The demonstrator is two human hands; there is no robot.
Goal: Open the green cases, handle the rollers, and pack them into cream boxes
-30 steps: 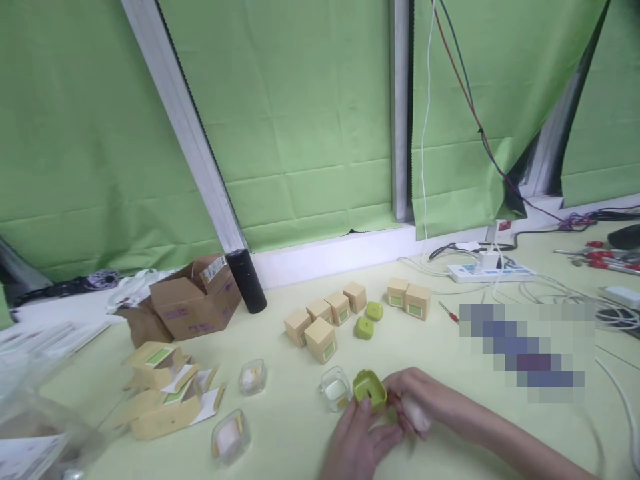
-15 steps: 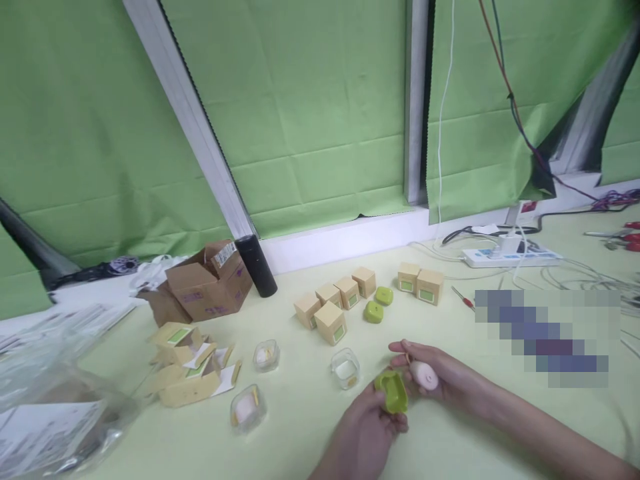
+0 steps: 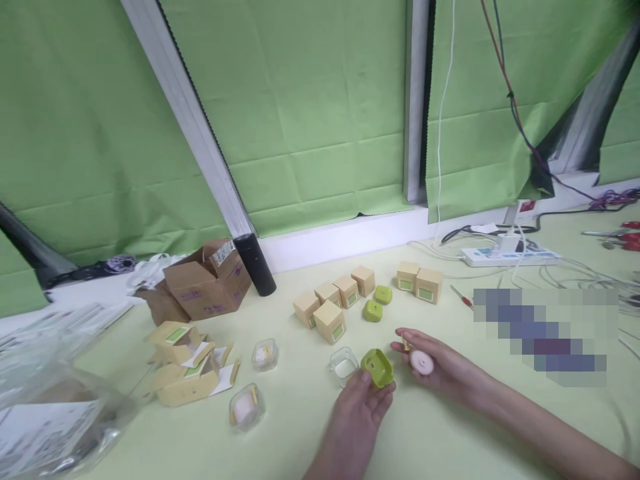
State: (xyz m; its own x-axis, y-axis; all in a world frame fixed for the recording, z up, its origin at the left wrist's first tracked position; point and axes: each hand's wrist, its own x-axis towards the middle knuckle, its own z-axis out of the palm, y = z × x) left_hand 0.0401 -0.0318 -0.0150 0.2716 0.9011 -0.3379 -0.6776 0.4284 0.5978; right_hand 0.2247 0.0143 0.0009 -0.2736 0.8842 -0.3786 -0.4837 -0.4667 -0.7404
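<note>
My left hand (image 3: 361,407) grips a small green square lid (image 3: 377,369), its hollow inside turned toward me. It is held just in front of a clear square container (image 3: 344,364) on the table. To the right, my right hand (image 3: 434,360) holds a small pale pink round piece (image 3: 421,363); a bit of yellowish material shows at its fingertips. Two more green lids (image 3: 373,311) lie beyond my hands, by the cardboard cubes. Left of my hands sit two clear containers (image 3: 247,407) with pinkish contents and yellow strips inside.
Several small cardboard boxes (image 3: 330,321) stand at mid-table. Opened small boxes (image 3: 193,373) lie at left, before a brown carton (image 3: 207,283) and a black cylinder (image 3: 255,264). A power strip (image 3: 510,255) with cables and a red-handled screwdriver (image 3: 461,297) are at right.
My left hand has moved left and away from me with the green lid, tilting its hollow side into view. My right hand has drawn slightly apart from it, still holding the pink piece.
</note>
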